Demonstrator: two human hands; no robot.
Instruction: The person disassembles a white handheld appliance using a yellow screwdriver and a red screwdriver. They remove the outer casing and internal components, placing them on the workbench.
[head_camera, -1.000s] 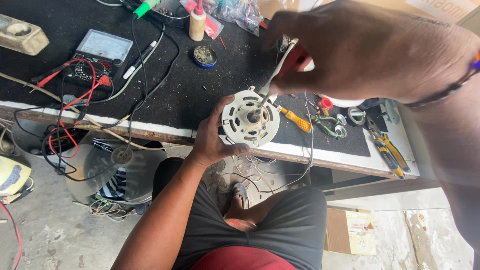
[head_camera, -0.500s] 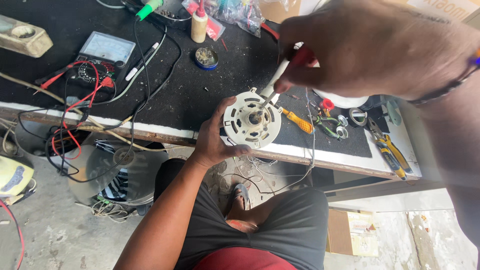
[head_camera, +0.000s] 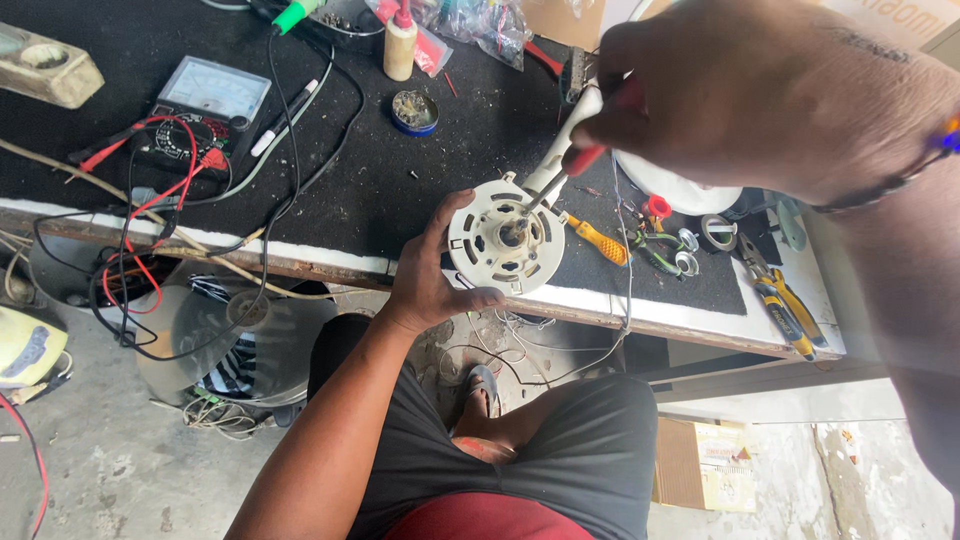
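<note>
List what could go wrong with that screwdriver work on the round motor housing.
1. The screwdriver tip could slip off the hub toward the left hand, which grips the motor housing close by.
2. The housing sits at the bench edge, held only by that hand; it might drop.
3. Its thin wires dangling below could snag.

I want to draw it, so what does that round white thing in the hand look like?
The round white part looks like cream plastic, a flat disc with curved slots ringed round a raised middle hub. The left hand holds its edge at the front of the workbench, face up. A screwdriver in the right hand pokes into the hub.
</note>
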